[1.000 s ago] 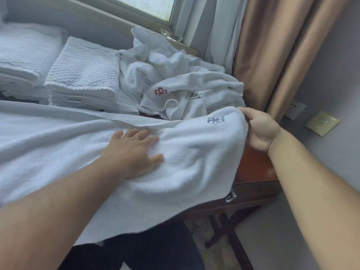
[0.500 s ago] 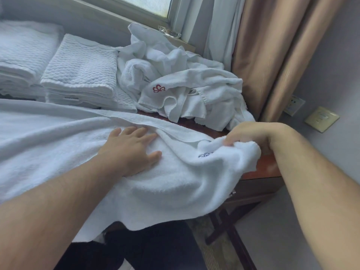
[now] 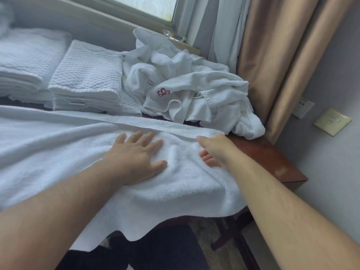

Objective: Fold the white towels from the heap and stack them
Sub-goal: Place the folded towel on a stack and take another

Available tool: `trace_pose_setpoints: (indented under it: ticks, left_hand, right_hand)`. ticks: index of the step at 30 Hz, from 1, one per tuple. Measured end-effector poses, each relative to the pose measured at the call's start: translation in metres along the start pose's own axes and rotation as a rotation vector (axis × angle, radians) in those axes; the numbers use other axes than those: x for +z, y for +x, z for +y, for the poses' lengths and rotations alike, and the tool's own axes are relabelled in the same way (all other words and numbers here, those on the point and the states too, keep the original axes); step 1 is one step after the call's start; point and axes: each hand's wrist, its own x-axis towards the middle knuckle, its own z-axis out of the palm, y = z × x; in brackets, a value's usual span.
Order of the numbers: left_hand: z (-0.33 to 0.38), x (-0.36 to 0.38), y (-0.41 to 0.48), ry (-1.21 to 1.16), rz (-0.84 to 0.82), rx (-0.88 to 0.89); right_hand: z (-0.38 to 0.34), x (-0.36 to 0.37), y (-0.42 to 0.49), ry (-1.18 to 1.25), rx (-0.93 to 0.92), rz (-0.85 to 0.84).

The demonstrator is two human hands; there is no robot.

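While the left hand [image 3: 134,158] is pressing flat, fingers [image 3: 137,138] spread, pinning the towel [image 3: 58,149] on the tabletop [image 3: 272,158], the right hand [image 3: 214,151] is settling the turned-over end, its fingers' hold impossible to tell.

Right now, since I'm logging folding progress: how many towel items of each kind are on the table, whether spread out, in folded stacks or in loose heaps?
Spread towel: 1
Folded stacks: 2
Unfolded heap: 1
Total: 4
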Motion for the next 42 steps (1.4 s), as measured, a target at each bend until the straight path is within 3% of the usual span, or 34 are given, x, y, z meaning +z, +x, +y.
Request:
trace_pose_setpoints:
  ticks: [3,6,10,13,16,19,22,24,25,29,31,34,36,39,42]
  left_hand:
    - [-0.001,0.0,-0.005,0.029,-0.017,0.046]
    - [0.0,0.0,-0.005,0.034,-0.018,0.04]
    - [0.001,0.002,-0.001,0.026,-0.019,0.013]
    - [0.0,0.001,0.003,0.04,-0.045,0.016]
    - [0.0,-0.002,0.006,0.042,-0.053,0.015]
    - [0.002,-0.004,0.009,0.058,-0.051,0.002]
    - [0.003,-0.009,0.01,0.073,-0.133,-0.053]
    - [0.008,-0.014,0.014,0.043,-0.179,-0.108]
    - [0.012,-0.017,0.018,0.014,-0.172,-0.141]
    - [0.039,-0.014,0.027,-0.169,0.023,-0.296]
    - [0.05,-0.007,0.023,-0.238,0.24,-0.283]
    - [0.055,0.002,0.016,-0.2,0.608,-0.037]
    - [0.057,0.0,0.013,-0.24,0.686,0.098]
    - [0.061,-0.005,0.013,-0.153,0.801,0.259]
    - [0.061,-0.006,0.014,0.111,0.853,0.189]
  right_hand:
    - [-0.004,0.013,0.031,0.386,0.028,0.136]
    - [-0.009,0.015,0.059,0.614,0.029,0.233]
    - [-0.004,0.016,0.08,0.513,0.088,0.431]
    - [0.002,0.011,0.086,0.476,0.084,0.412]
    - [0.016,0.007,0.08,0.594,-0.036,0.37]
    - [0.031,0.0,0.064,0.722,-0.234,0.488]
    - [0.037,-0.01,0.049,0.438,-0.373,0.58]
    - [0.043,-0.017,0.047,0.184,-0.349,0.578]
    - [0.047,-0.021,0.047,0.176,-0.324,0.571]
    - [0.054,-0.025,0.048,0.683,-0.305,0.58]
    - [0.054,-0.026,0.05,0.814,-0.289,0.56]
    - [0.054,-0.03,0.058,0.724,-0.262,0.52]
    - [0.055,-0.034,0.06,0.632,-0.274,0.529]
    - [0.057,-0.038,0.057,0.688,-0.321,0.63]
    - [0.057,-0.036,0.051,0.734,-0.354,0.701]
